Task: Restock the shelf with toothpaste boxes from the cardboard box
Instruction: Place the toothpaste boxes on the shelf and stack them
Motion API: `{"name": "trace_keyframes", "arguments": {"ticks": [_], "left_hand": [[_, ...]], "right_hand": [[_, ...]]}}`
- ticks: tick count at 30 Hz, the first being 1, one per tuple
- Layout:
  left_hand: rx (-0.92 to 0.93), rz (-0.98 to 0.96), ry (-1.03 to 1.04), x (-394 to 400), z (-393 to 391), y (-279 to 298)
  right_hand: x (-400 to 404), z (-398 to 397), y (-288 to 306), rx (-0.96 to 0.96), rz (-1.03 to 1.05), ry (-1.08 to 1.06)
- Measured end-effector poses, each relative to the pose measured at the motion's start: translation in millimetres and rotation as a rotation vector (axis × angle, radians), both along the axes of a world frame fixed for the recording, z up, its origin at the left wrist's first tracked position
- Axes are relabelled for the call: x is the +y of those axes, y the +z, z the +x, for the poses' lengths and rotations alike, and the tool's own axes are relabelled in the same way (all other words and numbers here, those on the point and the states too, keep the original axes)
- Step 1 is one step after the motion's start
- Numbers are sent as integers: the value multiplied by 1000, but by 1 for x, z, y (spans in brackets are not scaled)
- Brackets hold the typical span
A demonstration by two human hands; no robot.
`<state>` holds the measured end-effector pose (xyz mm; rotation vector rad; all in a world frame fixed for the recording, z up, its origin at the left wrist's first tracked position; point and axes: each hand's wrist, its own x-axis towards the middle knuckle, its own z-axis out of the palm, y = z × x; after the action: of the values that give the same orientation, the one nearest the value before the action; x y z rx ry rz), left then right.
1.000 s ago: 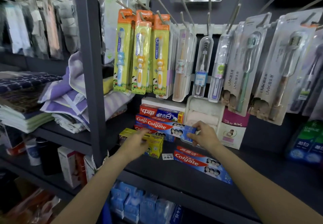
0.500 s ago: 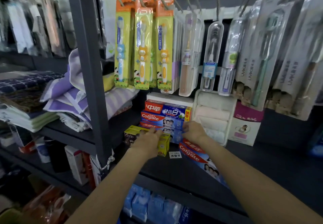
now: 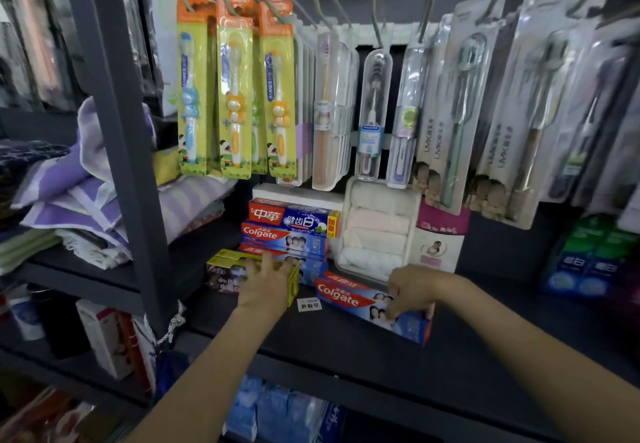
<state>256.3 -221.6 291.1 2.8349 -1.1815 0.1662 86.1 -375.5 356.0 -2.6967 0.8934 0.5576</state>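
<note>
Taking the dark upright post [image 3: 117, 138] as the marker: left of it, folded purple and striped towels [image 3: 69, 197] are piled on a shelf. Just right of the post, low down, sits a yellow toothpaste box [image 3: 225, 264], and the left hand [image 3: 265, 285] lies over its right end w/ fingers spread and curved down onto the top, grasping it. Behind that box, further right of the post, is a stack of toothpaste boxes [image 3: 287, 231], red-and-blue, flat against the back. Above the stack hang kids' toothbrush packs [image 3: 235, 96] in yellow-green card. Further right again, a lone Colgate box [image 3: 367, 307] lies flat on the dark shelf [image 3: 346, 349], angled toward the front edge; the right hand [image 3: 412, 290] is on its far end, fingers curled down over the top and pinching it. Behind that hand stands a white tray of rolled cloths [image 3: 377, 228]. Farthest from the post, adult toothbrush packs [image 3: 491, 124] hang on pegs.
</note>
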Motion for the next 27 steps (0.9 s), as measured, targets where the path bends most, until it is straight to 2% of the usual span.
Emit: {"name": "trace_keyframes", "arguments": {"ticks": [5, 9, 14, 18, 21, 27], "left_hand": [[-45, 10, -20, 4, 2, -4], [-60, 32, -20, 2, 1, -5], [-57, 95, -22, 2, 1, -5], [-68, 81, -32, 3, 5, -7], [-75, 74, -39, 3, 7, -6], [-89, 107, -72, 0, 16, -9]], "right_hand": [[-12, -5, 24, -196, -28, 31], [2, 21, 26, -301, -258, 73], [34, 86, 3, -369, -321, 6], [51, 122, -17, -327, -483, 61], [55, 130, -18, -399, -469, 89], [48, 109, -24, -677, -317, 87]]}}
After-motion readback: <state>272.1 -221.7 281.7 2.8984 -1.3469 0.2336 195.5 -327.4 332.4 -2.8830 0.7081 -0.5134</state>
